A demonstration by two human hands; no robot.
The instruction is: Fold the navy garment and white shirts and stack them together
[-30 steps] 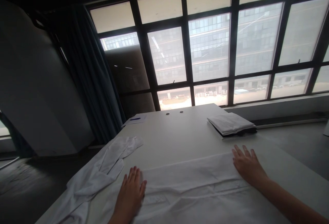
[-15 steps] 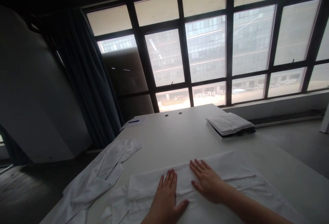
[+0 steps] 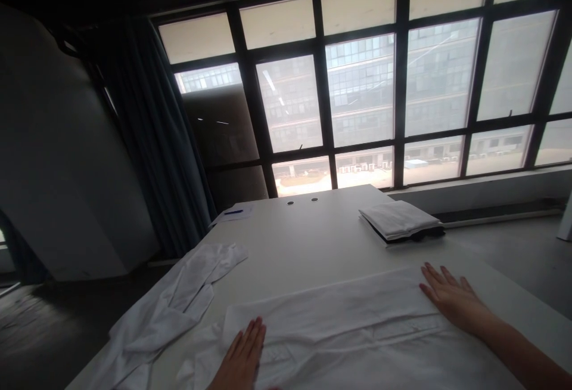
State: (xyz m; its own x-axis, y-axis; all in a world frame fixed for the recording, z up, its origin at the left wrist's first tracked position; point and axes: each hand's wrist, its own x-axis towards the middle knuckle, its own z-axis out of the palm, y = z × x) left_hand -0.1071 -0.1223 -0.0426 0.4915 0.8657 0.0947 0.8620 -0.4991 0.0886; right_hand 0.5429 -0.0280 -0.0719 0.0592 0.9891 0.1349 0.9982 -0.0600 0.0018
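Note:
A white garment (image 3: pixel 353 312) lies spread on the white table in front of me, its far edge folded over in a long flat band with creases below it. My left hand (image 3: pixel 243 351) rests flat on the left part of that band, fingers straight and close side by side. At the band's right end, my right hand (image 3: pixel 456 297) lies with palm down and fingers apart, touching the cloth near its edge. Neither hand grasps anything. The garment's near part runs out of the bottom of the view.
Another white garment (image 3: pixel 179 306) lies crumpled along the table's left side. A folded stack of white and black cloth (image 3: pixel 402 221) sits at the right edge. Paper (image 3: pixel 243 214) with a blue pen (image 3: pixel 233 212) is at the far left of the table (image 3: pixel 304 241). Windows and a dark curtain stand beyond.
My hands have moved apart along the folded band, the left toward the left end and the right toward the right end. The band between them now lies uncovered.

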